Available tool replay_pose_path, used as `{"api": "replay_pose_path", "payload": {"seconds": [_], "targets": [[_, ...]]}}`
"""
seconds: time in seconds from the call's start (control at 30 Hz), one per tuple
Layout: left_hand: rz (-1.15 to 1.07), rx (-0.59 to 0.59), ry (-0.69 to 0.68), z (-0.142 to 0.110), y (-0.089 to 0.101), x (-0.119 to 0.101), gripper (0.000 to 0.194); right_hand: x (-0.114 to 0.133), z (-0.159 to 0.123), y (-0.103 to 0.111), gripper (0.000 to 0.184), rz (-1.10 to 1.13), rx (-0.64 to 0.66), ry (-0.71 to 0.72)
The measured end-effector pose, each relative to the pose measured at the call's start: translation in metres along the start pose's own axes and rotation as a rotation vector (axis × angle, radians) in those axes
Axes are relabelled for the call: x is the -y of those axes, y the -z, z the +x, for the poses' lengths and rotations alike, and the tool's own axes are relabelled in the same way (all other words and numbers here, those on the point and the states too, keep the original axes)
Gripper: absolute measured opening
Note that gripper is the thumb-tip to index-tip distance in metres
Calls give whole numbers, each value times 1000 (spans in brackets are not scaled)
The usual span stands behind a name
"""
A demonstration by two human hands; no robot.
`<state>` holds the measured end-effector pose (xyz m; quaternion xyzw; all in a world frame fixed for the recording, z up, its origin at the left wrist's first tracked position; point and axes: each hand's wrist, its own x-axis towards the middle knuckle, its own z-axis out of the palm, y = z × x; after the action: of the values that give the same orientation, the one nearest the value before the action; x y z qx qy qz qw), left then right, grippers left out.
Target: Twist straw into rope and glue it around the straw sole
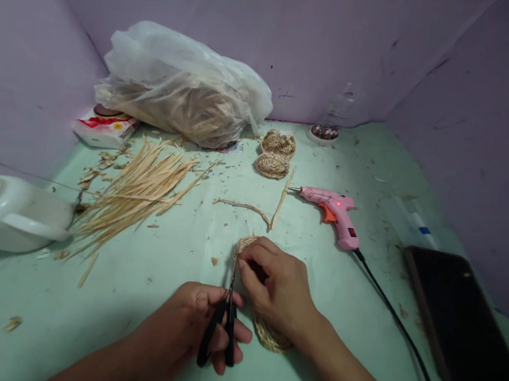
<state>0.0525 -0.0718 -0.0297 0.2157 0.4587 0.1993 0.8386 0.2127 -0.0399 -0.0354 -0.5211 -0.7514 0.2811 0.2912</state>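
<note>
My left hand (190,315) grips small black-handled scissors (231,336), thumb and fingers at the loops. The blades point away from me and reach the edge of a coiled, braided straw piece (271,336). My right hand (284,287) is closed on that piece and covers most of it, so only its far and near ends show. Beyond my hands lies a thin twisted straw cord (246,205), bent up into a flat strip at its right end. Another woven straw piece (275,155) of two joined ovals rests farther back.
A pink glue gun (331,209) with its light on lies at right, its black cord running toward me. Beside it is a dark phone (461,321). Dry straw strips (138,192), a white jug (14,217) and a plastic bag (187,89) occupy the left and back.
</note>
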Motion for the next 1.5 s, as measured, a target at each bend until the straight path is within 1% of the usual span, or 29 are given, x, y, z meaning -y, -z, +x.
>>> {"api": "replay_pose_path", "payload": {"seconds": [0.1, 0.2, 0.27, 0.33, 0.43, 0.53, 0.63, 0.77, 0.9, 1.0, 1.1, 1.3, 1.4, 1.5], "targets": [[-2, 11, 4, 1, 4, 1, 39, 1, -1, 1, 10, -13, 13, 1], [-36, 99, 8, 6, 13, 3, 43, 1, -1, 2, 11, -6, 37, 16], [-40, 134, 29, 8, 17, 2, 44, 1, -1, 2, 11, 4, 44, 27], [-24, 118, 23, 7, 17, 0, 45, 0, -2, 2, 11, 7, 43, 28], [-2, 71, -2, 3, 11, -4, 44, 0, -2, 2, 11, 12, 34, 28], [-6, 64, 2, 1, 7, -5, 41, 0, -2, 1, 11, 24, 28, 28], [-13, 61, 9, 2, 8, -3, 37, 0, -2, 1, 11, 30, 19, 24], [-20, 54, 14, 2, 9, -2, 42, 0, -2, 2, 11, 34, 26, 37], [-21, 74, 17, -4, 4, -12, 44, 0, -2, 2, 11, 28, 43, 51], [-17, 79, 34, -7, 1, -22, 39, 0, -2, 2, 12, 26, 47, 63], [17, 92, 34, -5, 0, -26, 33, 0, -1, 3, 12, 27, 46, 65], [50, 107, 13, 2, 8, -16, 40, 1, -1, 4, 13, 16, 49, 55], [47, 60, -3, 3, 9, -12, 43, 2, -2, 5, 13, 10, 52, 63], [52, 24, 18, 1, 5, -13, 43, 2, -2, 4, 13, 24, 40, 52]]}}
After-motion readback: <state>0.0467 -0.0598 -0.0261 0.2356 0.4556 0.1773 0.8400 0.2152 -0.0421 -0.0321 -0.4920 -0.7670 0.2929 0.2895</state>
